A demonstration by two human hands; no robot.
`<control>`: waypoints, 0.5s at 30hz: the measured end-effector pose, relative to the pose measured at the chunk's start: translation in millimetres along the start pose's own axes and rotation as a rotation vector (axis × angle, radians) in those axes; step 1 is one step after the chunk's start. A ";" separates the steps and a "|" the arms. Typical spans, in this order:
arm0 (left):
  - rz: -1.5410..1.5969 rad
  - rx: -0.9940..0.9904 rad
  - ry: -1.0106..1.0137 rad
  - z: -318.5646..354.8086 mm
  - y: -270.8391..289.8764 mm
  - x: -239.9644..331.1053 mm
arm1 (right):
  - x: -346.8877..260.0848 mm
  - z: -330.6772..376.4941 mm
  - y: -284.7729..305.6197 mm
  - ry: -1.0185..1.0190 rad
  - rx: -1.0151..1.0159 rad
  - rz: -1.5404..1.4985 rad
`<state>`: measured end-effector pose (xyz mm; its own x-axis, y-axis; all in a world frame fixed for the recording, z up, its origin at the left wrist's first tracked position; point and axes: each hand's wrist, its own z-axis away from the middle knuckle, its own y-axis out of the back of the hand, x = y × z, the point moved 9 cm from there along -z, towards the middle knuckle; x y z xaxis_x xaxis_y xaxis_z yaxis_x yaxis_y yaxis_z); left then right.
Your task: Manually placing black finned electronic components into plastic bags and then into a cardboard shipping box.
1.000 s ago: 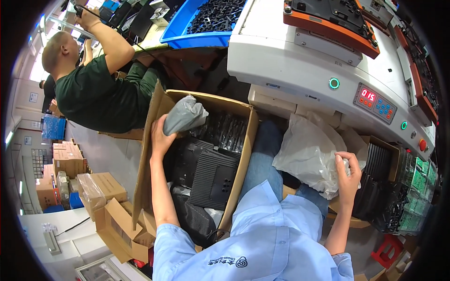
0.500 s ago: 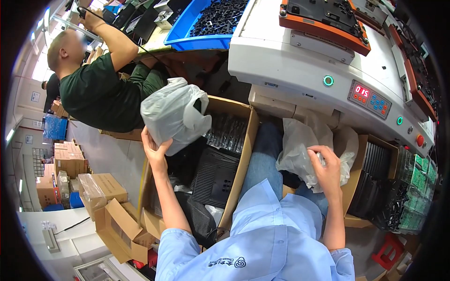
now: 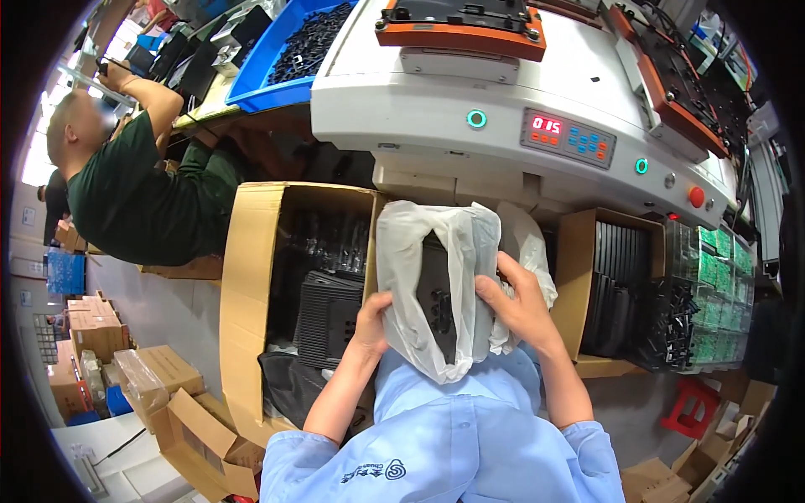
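Note:
Over my lap I hold a white plastic bag (image 3: 401, 272) with its mouth gaping. A flat black plastic part (image 3: 437, 281) shows inside it. My left hand (image 3: 371, 325) is closed on the bag's left edge, and my right hand (image 3: 524, 303) grips its right side, thumb toward me. Another pale plastic bag (image 3: 532, 251) lies behind my right hand, partly hidden. To the left, a cardboard box (image 3: 246, 285) contains a stack of ribbed black plates (image 3: 322, 314) and clear-wrapped pieces (image 3: 335, 243).
A white machine (image 3: 402, 113) with lit buttons and orange-framed fixtures stands ahead. At right are a box of black panels (image 3: 619, 268), trays of green pieces (image 3: 717, 289) and a red stool (image 3: 690, 408). A co-worker (image 3: 138, 197) sits left, near a blue bin (image 3: 243, 95).
The bag in my left hand has come from above the left box to my lap, its opening now toward me. My right hand has left the other bag and joined on this one.

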<state>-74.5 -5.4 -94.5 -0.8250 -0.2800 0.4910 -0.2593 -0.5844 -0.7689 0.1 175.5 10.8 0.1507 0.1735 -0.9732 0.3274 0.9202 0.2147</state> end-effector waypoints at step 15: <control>-0.464 -0.241 -0.083 -23.8 -24.3 -24.4 | -32.4 48.2 42.0 0.129 0.453 0.576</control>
<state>-60.0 33.8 -97.5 -0.5558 -0.0984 0.8254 -0.7039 -0.4725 -0.5303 54.0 191.6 55.3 0.3130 0.6506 -0.6920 0.5867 0.4405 0.6795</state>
